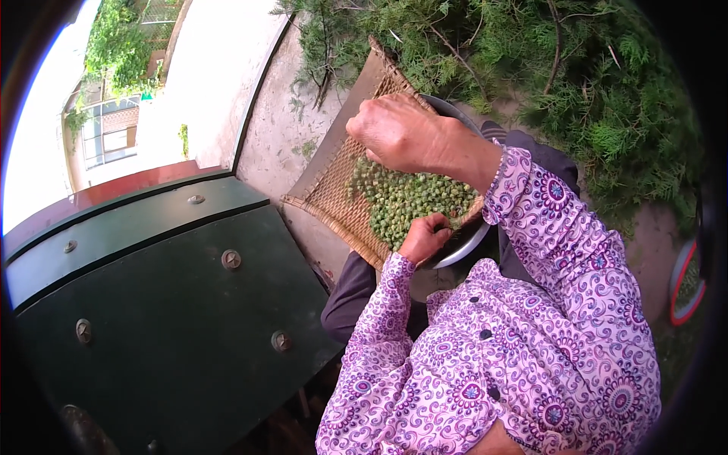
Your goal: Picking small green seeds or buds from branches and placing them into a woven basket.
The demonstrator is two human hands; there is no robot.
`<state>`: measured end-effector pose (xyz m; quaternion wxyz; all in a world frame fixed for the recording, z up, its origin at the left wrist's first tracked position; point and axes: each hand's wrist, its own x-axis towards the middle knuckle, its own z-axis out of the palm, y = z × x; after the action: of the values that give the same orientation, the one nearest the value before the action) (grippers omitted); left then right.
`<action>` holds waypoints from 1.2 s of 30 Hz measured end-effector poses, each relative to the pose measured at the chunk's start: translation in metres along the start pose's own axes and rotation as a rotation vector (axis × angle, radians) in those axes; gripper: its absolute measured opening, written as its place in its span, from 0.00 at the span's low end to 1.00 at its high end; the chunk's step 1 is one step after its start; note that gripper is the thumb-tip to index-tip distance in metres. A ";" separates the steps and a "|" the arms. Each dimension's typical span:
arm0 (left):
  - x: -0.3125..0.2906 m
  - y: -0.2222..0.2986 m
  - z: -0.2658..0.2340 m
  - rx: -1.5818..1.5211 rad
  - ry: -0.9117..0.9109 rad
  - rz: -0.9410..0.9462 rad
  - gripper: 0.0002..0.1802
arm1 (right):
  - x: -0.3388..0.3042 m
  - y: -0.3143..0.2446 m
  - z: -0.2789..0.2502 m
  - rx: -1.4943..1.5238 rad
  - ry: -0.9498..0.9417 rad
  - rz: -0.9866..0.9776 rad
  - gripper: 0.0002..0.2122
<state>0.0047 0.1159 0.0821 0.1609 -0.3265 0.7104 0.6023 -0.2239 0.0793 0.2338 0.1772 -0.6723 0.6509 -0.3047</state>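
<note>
A woven winnowing basket rests across a round metal basin between my knees. Small round green berries, like green peppercorns, are heaped in it; their exact kind I cannot make out. My right hand is held over the far part of the basket with its fingers curled closed. What it holds, if anything, is hidden beneath it. Low at the near edge of the heap is my left hand, thumb and fingers bent together among the berries. Whatever is in that pinch is too small to name.
Leafy evergreen branches spread over the far right side. A dark green metal panel with round studs stands close on my left. Pale concrete lies beyond the basket. A red-rimmed round object is at the right edge.
</note>
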 end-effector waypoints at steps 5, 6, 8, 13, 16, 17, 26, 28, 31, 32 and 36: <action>-0.001 0.007 0.049 0.718 0.026 0.045 0.19 | -0.001 0.003 0.006 0.022 0.099 -0.056 0.05; 0.000 0.007 0.047 0.677 0.008 0.063 0.19 | -0.002 0.003 0.003 0.030 0.055 -0.033 0.05; 0.004 -0.001 0.033 0.603 0.017 0.165 0.12 | -0.001 0.001 -0.001 0.042 0.013 -0.014 0.05; 0.037 0.006 -0.021 0.265 0.263 0.023 0.06 | -0.005 0.010 0.004 0.006 0.139 -0.072 0.06; 0.060 -0.024 -0.048 0.178 0.507 -0.055 0.07 | -0.001 0.000 0.002 -0.024 0.152 -0.097 0.05; 0.068 -0.023 -0.049 0.285 0.580 0.067 0.08 | -0.002 0.001 0.000 -0.029 0.147 -0.087 0.05; 0.112 -0.055 -0.044 0.550 0.563 -0.046 0.10 | 0.002 -0.002 -0.001 -0.006 0.083 -0.072 0.06; 0.110 -0.062 -0.048 0.509 0.563 -0.052 0.10 | 0.002 -0.002 0.003 -0.054 0.089 -0.104 0.05; 0.098 -0.074 -0.057 0.346 0.569 -0.059 0.10 | 0.004 -0.004 0.000 -0.007 0.030 -0.070 0.05; 0.090 -0.078 -0.062 0.221 0.560 -0.102 0.10 | 0.006 -0.005 -0.003 -0.003 0.032 -0.074 0.05; 0.053 -0.068 -0.080 -0.473 0.433 -0.229 0.02 | 0.004 -0.002 -0.009 -0.007 -0.118 -0.004 0.05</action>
<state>0.0235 0.0209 0.0159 -0.0072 -0.5529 0.5273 0.6452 -0.2283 0.0768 0.2427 0.2126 -0.6910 0.6390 -0.2627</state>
